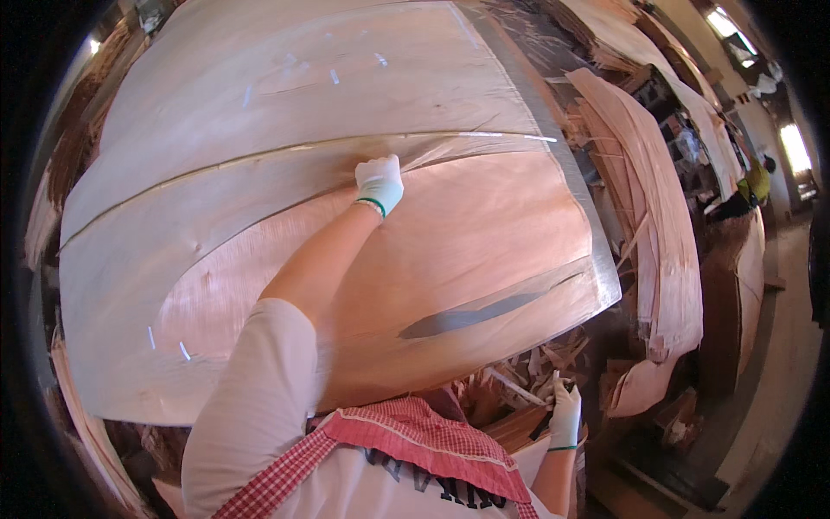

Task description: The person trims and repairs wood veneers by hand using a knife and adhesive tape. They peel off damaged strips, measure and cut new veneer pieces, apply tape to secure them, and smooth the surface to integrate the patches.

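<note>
A left hand in a white knit glove point(379, 182) is pressed, fingers curled, on the edge of a pale thin wood veneer sheet point(285, 86) overlapping a reddish veneer sheet point(484, 233) below it, best slid flat, while the gloved right hand point(565, 413), below both sheets, is closed on a small dark tool.

A grey metal bench point(577, 186) carries wide, thin wood veneer sheets point(285, 78), pale ones toward its far edge and a reddish sheet point(484, 233) overlapping at its near edge.
</note>
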A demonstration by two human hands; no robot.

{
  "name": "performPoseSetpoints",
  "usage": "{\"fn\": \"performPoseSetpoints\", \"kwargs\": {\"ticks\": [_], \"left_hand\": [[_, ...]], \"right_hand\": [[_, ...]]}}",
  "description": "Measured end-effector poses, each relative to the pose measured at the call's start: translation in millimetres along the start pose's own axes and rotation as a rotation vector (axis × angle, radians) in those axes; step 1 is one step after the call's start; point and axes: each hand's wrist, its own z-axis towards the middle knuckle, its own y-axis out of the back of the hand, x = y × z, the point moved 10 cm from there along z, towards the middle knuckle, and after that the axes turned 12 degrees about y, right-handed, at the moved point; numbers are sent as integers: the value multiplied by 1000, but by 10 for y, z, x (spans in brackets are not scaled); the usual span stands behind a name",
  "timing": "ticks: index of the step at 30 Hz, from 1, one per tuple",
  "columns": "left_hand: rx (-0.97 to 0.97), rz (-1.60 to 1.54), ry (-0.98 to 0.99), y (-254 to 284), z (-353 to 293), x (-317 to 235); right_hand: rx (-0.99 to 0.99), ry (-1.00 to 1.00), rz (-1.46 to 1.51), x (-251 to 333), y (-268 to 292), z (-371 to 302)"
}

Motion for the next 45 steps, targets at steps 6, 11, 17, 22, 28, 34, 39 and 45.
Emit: {"fn": "performPoseSetpoints", "kwargs": {"ticks": [6, 11, 17, 22, 28, 34, 39, 45], "left_hand": [[-237, -169, -244, 278, -395, -109], [-233, -125, -350, 513, -953, -180], [-171, -370, -325, 532, -1179, -138], [126, -725, -207, 490, -1057, -5], [-90, -767, -117, 1068, -633, 525], [-140, -556, 30, 2003, 16, 979], [-311, -512, -126, 2880, 275, 929], [367, -698, -262, 2677, 71, 611]], "right_hand": [[137, 214, 43, 824, -308, 657], [438, 426, -159, 1968, -1690, 485], [399, 1377, -412, 2857, -2787, 230], [444, 1270, -936, 2566, -3387, 989], [391, 1538, -1113, 2613, -3363, 780], [497, 1755, -927, 2606, -2899, 357], [490, 1733, -934, 2543, -2752, 353], [533, 1773, -866, 2544, -2692, 221]]}}
